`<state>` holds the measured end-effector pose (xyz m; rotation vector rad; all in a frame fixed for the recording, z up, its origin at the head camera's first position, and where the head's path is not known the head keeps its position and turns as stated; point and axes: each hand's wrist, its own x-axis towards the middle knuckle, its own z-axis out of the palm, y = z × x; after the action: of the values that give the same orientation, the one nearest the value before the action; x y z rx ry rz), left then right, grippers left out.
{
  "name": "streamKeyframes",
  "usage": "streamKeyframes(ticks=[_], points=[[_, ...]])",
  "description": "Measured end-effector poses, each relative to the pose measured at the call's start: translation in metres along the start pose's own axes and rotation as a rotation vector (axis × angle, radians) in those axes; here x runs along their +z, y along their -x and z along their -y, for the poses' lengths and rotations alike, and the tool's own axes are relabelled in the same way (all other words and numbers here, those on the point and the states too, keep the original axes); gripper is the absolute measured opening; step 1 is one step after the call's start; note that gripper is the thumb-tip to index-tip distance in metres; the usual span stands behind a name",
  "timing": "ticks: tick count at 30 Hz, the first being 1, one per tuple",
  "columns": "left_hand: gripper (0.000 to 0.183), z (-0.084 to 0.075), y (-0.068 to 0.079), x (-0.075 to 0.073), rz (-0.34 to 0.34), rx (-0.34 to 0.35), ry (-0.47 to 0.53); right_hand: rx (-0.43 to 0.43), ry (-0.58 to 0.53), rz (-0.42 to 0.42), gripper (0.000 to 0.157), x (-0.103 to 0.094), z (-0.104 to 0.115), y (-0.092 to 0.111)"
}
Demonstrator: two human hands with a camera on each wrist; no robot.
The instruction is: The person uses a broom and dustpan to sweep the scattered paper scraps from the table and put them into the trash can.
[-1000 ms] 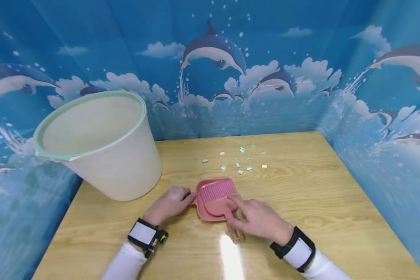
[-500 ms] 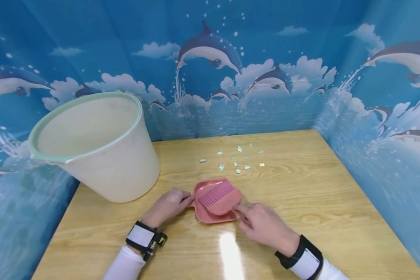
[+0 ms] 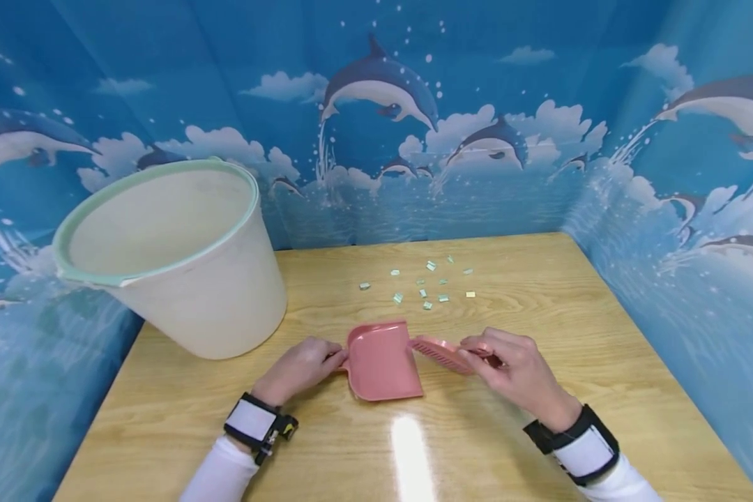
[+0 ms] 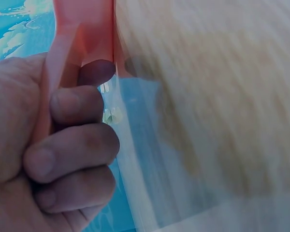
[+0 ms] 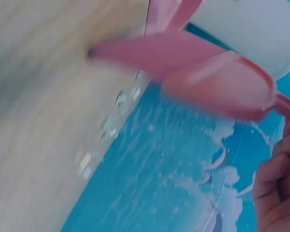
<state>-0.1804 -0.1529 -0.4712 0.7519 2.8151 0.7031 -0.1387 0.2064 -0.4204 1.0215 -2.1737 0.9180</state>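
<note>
A pink dustpan (image 3: 383, 362) lies on the wooden table with its open edge to the right. My left hand (image 3: 304, 369) grips its handle (image 4: 60, 77), fingers curled round it in the left wrist view. Just right of the pan, my right hand (image 3: 514, 366) holds a small pink brush (image 3: 442, 351) by its handle, tilted, its bristles facing down and left close to the pan's edge. The brush (image 5: 217, 87) looks blurred in the right wrist view. Beyond the pan, several small pale green scraps (image 3: 423, 293) are scattered, with one yellowish piece (image 3: 470, 294) at their right.
A large white bucket (image 3: 226, 293) with a pale green rim stands at the table's back left. Blue curtains (image 3: 376, 202) printed with dolphins enclose the back and sides of the table (image 3: 539, 307). Both wrists wear black straps.
The brush lay in the dustpan; my right hand has taken its handle, lifted it out and moved it right, turning it bristles down. My left hand and the dustpan stay nearly still.
</note>
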Motion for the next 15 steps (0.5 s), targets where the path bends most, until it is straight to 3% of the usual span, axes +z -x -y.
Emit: streamKeyframes(ticks=[4, 9, 15], points=[[0.036, 0.0, -0.001, 0.0, -0.001, 0.006, -0.008, 0.048, 0.056, 0.024, 0.026, -0.02, -0.019, -0.007], [0.036, 0.0, -0.001, 0.003, 0.005, 0.02, -0.013, 0.182, 0.133, 0.066, 0.012, -0.05, -0.055, -0.019], [0.034, 0.001, -0.002, 0.001, 0.021, -0.01, -0.017, 0.19, 0.232, 0.078, 0.021, -0.066, -0.098, -0.038]])
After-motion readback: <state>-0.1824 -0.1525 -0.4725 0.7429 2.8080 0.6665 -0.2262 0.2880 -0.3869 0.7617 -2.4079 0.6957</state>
